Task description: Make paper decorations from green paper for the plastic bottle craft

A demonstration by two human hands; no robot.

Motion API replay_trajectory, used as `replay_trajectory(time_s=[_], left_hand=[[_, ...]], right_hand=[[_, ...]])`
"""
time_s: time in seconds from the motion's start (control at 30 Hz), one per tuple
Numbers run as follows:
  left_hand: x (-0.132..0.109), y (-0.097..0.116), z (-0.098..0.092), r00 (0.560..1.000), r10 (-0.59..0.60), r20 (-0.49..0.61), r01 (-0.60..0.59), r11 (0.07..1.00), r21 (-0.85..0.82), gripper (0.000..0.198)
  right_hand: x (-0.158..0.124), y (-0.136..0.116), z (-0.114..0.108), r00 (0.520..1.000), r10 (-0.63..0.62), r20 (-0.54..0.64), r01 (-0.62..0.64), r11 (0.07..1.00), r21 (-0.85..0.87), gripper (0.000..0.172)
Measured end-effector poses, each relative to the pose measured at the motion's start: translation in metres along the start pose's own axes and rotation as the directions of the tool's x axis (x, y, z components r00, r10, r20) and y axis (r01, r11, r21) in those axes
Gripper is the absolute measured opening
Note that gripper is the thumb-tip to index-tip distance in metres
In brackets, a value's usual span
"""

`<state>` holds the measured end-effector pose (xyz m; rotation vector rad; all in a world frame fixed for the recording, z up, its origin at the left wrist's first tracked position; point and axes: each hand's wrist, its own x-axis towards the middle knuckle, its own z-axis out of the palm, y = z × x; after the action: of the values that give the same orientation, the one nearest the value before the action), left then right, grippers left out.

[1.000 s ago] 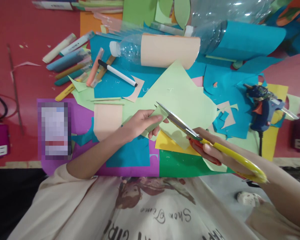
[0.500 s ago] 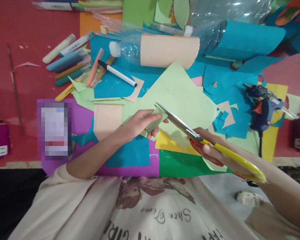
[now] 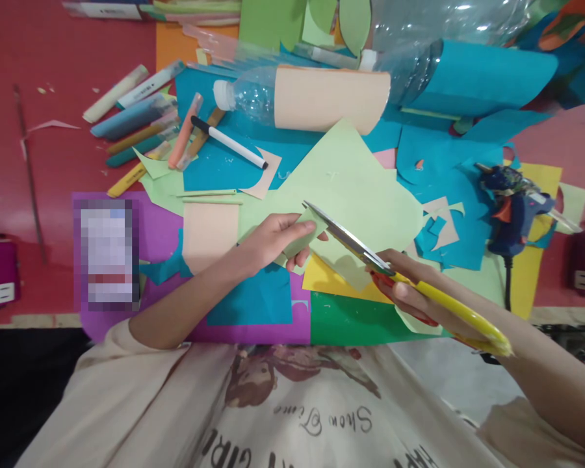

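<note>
Between thumb and fingers, my left hand (image 3: 285,237) pinches a small piece of light green paper (image 3: 306,233). My right hand (image 3: 409,289) is wrapped round the handles of a pair of scissors (image 3: 353,242) with yellow and red grips. Their metal blades point up and left, lying at the upper edge of the small paper. From this angle I cannot tell how far the blades are parted. Beneath both hands lies a larger light green sheet (image 3: 355,175).
A clear bottle wrapped in peach paper (image 3: 331,99) lies beyond the hands, near a blue-wrapped one (image 3: 492,78). Several markers (image 3: 127,123) sit at the left, above a blurred phone (image 3: 107,253). A glue gun (image 3: 514,214) with its cord is at the right, by paper scraps (image 3: 441,224).
The scissors' handle end has shifted very slightly to the left with my right hand. My left hand and the small green paper stay in place.
</note>
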<state>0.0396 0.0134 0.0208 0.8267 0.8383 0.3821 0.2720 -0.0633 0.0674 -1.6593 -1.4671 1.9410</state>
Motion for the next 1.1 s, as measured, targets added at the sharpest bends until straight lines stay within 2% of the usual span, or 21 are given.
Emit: replay_trajectory(time_s=[0.4, 0.57, 0.63, 0.7, 0.83, 0.93, 1.1], left_hand=[[0.0, 0.004, -0.001, 0.999, -0.044, 0.015, 0.044, 0.999, -0.009, 0.025], [0.0, 0.003, -0.002, 0.998, -0.049, 0.041, 0.05, 0.999, -0.007, 0.026], [0.001, 0.002, -0.002, 0.998, -0.047, 0.041, 0.048, 0.999, -0.006, 0.027], [0.001, 0.002, -0.001, 0.998, -0.052, 0.031, 0.052, 0.999, -0.006, 0.026], [0.001, 0.0, -0.001, 0.999, -0.03, 0.014, 0.03, 0.999, -0.035, 0.023], [0.002, -0.003, -0.003, 0.999, 0.019, -0.03, -0.021, 0.998, -0.056, 0.024], [0.005, -0.007, -0.004, 0.995, 0.052, -0.082, -0.062, 0.991, -0.116, 0.029]], right_hand=[[0.001, 0.008, -0.003, 0.999, -0.033, -0.02, 0.033, 0.999, -0.026, 0.049], [0.002, 0.01, -0.003, 0.995, -0.067, -0.074, 0.053, 0.982, -0.179, 0.056], [0.002, 0.012, -0.005, 0.984, -0.106, -0.141, 0.063, 0.958, -0.281, 0.056], [0.004, 0.015, -0.012, 0.953, -0.148, -0.265, 0.025, 0.909, -0.416, 0.052], [0.015, 0.014, -0.034, 0.83, -0.231, -0.508, -0.188, 0.742, -0.644, 0.044], [0.026, 0.01, -0.048, 0.789, -0.199, -0.581, -0.35, 0.632, -0.691, 0.038], [0.031, 0.003, -0.056, 0.77, -0.223, -0.598, -0.406, 0.551, -0.729, 0.053]])
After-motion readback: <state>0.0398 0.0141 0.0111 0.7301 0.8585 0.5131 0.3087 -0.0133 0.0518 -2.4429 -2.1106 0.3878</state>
